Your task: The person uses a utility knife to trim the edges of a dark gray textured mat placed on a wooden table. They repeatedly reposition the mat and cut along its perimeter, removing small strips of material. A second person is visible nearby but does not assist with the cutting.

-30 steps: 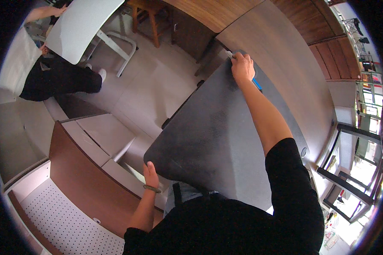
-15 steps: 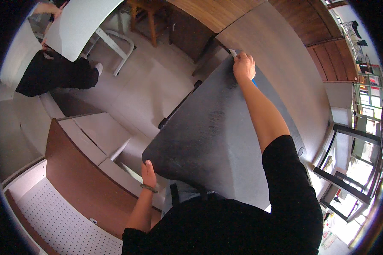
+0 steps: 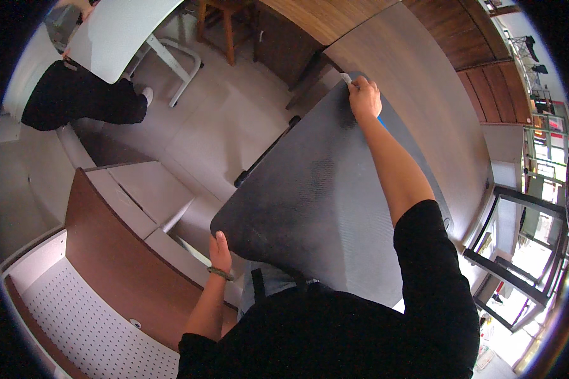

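A dark grey desk (image 3: pixel 310 189) with rounded corners fills the middle in front of me, its top slanting across the view. My left hand (image 3: pixel 220 252), with a beaded bracelet on the wrist, is at its near left corner. The thumb shows at the edge; the other fingers are mostly hidden, and the hand appears to grip the edge. At the far corner my right hand (image 3: pixel 365 101) is closed over a small whitish thing (image 3: pixel 346 78) that pokes out beside the fingers; its kind cannot be made out. A bit of blue shows by that wrist.
A brown wooden table (image 3: pixel 417 88) adjoins the desk's far right side. At upper left another person in black trousers (image 3: pixel 82 101) has hands on a white desk (image 3: pixel 123 38). A brown cabinet with a perforated white panel (image 3: pixel 95 316) stands at lower left, a wooden stool (image 3: pixel 227 31) beyond.
The view has shifted slightly. Both my hands stay at the same desk corners, the right one nearly unmoved. The other person and the white desk appear slightly higher in view.
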A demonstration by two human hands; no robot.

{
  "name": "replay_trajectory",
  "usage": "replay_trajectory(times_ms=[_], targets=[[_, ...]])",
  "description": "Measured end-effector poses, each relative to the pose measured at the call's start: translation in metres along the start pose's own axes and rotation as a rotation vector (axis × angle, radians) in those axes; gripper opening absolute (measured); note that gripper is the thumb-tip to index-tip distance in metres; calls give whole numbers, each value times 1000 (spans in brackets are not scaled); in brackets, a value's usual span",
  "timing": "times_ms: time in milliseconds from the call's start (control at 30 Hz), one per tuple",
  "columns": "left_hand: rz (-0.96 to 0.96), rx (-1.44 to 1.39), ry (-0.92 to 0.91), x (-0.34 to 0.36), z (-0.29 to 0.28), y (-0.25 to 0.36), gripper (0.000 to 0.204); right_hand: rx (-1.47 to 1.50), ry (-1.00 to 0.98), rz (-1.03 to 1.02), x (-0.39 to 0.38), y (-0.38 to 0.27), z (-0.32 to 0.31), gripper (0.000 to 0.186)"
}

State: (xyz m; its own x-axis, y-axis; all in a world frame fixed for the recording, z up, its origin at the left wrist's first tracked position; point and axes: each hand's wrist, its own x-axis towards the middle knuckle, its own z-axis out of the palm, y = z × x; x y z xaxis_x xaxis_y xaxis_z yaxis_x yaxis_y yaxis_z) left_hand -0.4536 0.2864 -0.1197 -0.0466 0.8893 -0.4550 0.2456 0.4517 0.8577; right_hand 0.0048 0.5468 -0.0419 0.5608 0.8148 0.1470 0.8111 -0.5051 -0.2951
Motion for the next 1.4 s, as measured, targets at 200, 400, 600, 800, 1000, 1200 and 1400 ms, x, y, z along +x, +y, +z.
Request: replay_trajectory(times_ms=[200,400,600,800,1000,1200,1400], targets=[[-46,73,-6,0,-3,24,52,72,6,-53,-1,-7,-1,18],[-34,66,-27,-5,-16,4,57,54,18,200,-6,-25,3,18],[-61,95,-26,-6,-2,21,54,-1,0,116,4,-12,-1,18],[-76,111,-15,3,45,89,54,35,-25,59,62,21,-22,18],[-148,176,-17,10,75,129,55,65,-46,-63,93,28,-29,16],[-42,98,-31,23,75,121,55,103,-88,-136,69,22,-18,16],[54,419,151,30,58,141,53,186,-22,66,81,33,-18,24]])
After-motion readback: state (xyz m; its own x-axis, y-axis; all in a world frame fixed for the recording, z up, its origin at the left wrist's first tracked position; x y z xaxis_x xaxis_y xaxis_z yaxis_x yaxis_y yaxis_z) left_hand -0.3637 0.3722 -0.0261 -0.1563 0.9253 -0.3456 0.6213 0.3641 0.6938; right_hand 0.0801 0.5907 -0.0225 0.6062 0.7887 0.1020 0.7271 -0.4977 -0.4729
